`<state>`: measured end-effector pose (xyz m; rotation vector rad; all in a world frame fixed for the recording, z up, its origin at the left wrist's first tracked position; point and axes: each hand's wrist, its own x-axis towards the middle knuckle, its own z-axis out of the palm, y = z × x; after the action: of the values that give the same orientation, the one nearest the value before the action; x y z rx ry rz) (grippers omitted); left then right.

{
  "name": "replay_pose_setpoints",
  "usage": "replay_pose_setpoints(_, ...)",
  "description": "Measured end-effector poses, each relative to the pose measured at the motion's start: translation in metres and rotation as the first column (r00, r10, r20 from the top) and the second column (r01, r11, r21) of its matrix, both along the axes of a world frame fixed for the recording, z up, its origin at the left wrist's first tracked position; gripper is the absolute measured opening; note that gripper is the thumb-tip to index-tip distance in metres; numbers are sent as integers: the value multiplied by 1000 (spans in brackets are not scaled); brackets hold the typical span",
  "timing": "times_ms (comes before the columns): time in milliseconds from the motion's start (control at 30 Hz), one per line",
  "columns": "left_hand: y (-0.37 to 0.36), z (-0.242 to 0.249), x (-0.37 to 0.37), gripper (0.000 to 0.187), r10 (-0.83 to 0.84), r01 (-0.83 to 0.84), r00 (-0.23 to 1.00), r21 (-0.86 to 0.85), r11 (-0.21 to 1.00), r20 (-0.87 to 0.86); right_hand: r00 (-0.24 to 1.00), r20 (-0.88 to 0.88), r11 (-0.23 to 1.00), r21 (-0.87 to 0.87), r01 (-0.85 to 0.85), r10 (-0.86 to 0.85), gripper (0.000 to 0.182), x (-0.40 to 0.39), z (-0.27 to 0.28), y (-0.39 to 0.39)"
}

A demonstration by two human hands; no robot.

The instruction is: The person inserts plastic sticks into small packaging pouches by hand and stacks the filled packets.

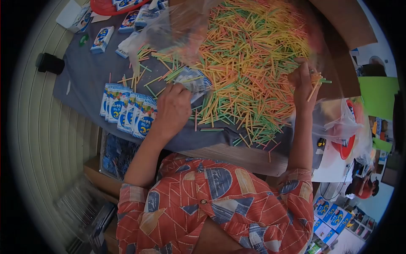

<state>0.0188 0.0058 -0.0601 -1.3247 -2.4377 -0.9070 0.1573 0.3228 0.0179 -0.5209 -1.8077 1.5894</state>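
My left hand (174, 105) is closed, its curled fingers at the near edge of a clear packet (195, 84) with a blue-and-white striped end. Some thin coloured sticks lie across this packet. Raised at the right, my right hand (303, 78) is closed around a small bunch of candy sticks (314, 86), whose ends poke out past the fingers. Between the hands spreads a large heap of yellow, green, orange and pink candy sticks (253, 72). Left of my left hand, several printed blue-and-white packets (127, 110) lie overlapping in a row.
Small printed boxes (102, 39) stand at the back left near a red basin (114, 9). Clear plastic sheeting (169, 36) and a cardboard box wall (338, 63) border the heap. A red-rimmed container (347, 146) is on the right. A person (367, 187) is further off.
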Motion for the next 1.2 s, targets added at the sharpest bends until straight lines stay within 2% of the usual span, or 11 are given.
replay_pose_setpoints(33,-2,-1,-6,7,-44,32,993,107,994,111,1000,-6,1000,-12,-19,19,24,-6,-4,-9)
replay_pose_setpoints(67,-3,1,-8,7,-29,18,994,98,995,106,979,-71,953,-228,-200,189,24,-10,-7,-18)
replay_pose_setpoints(100,-1,3,-9,9,-47,-11,957,196,981,286,929,-164,832,-414,-369,330,23,-15,-10,-27)
replay_pose_setpoints(167,0,8,-9,13,-92,-52,886,294,954,454,911,-171,786,-462,-411,376,25,-28,-22,-47)
replay_pose_setpoints(233,3,12,-7,18,-112,-94,842,348,933,528,759,-425,485,-590,-646,494,33,-43,-32,-57)
replay_pose_setpoints(367,10,14,-1,18,-123,-121,801,361,925,585,802,-449,561,-574,-597,395,45,-67,-26,-92)
replay_pose_setpoints(433,14,15,3,16,-280,-158,651,487,859,705,813,-339,725,-375,-578,473,57,-70,-19,-106)
replay_pose_setpoints(767,17,14,-2,18,-402,-13,664,547,837,631,673,-207,613,-290,-735,710,62,-77,-18,-112)
replay_pose_setpoints(933,23,10,-5,15,-526,26,629,661,750,572,755,27,744,150,-651,655,54,-84,-20,-127)
replay_pose_setpoints(1067,35,3,-4,15,-611,11,550,727,687,569,664,128,667,30,-745,736,53,-85,-17,-123)
replay_pose_setpoints(1200,43,11,-9,18,-612,-62,466,713,698,639,716,-19,713,-86,-696,698,70,-81,-9,-119)
